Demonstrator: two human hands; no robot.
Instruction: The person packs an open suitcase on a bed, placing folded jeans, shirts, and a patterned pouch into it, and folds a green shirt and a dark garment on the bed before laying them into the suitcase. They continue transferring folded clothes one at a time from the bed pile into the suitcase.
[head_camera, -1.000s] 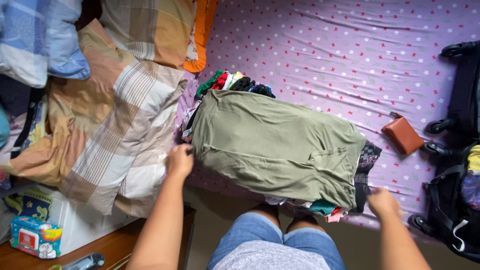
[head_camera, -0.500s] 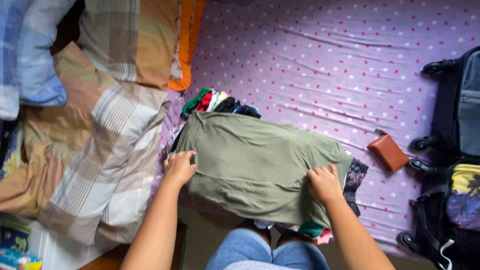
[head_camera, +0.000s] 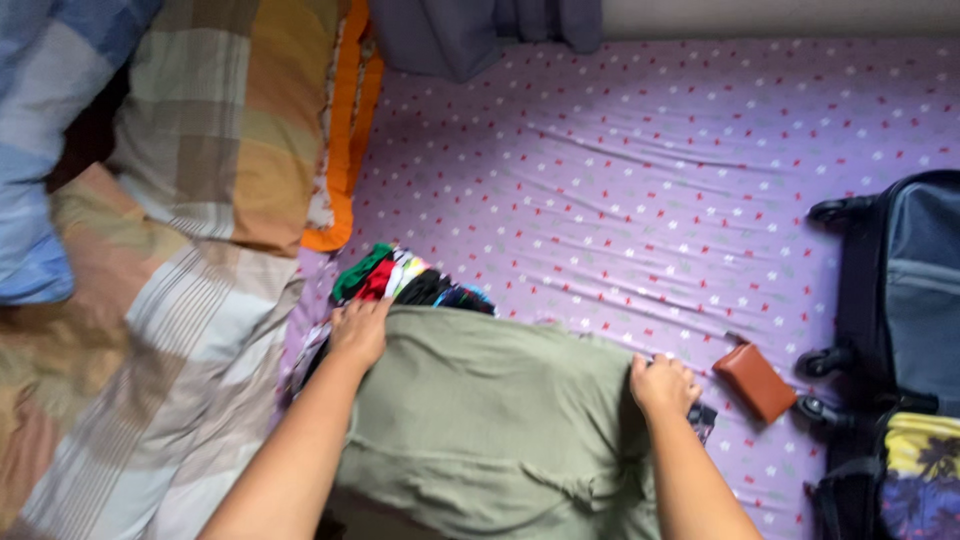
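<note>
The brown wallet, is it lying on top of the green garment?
No, the brown wallet lies on the purple sheet, right of the green garment.

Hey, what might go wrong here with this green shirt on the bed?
The olive green garment lies over a pile of colourful clothes, so pressing with the left hand and right hand may leave it creased or shift the pile. It hangs over the bed's near edge and might slide off. The brown wallet could get knocked.

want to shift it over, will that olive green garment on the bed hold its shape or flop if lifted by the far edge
The olive green garment will probably flop: it drapes and wrinkles over the clothes pile beneath. It looks like thin, light fabric. With the left hand and right hand at its far corners, the middle would likely sag.
</note>
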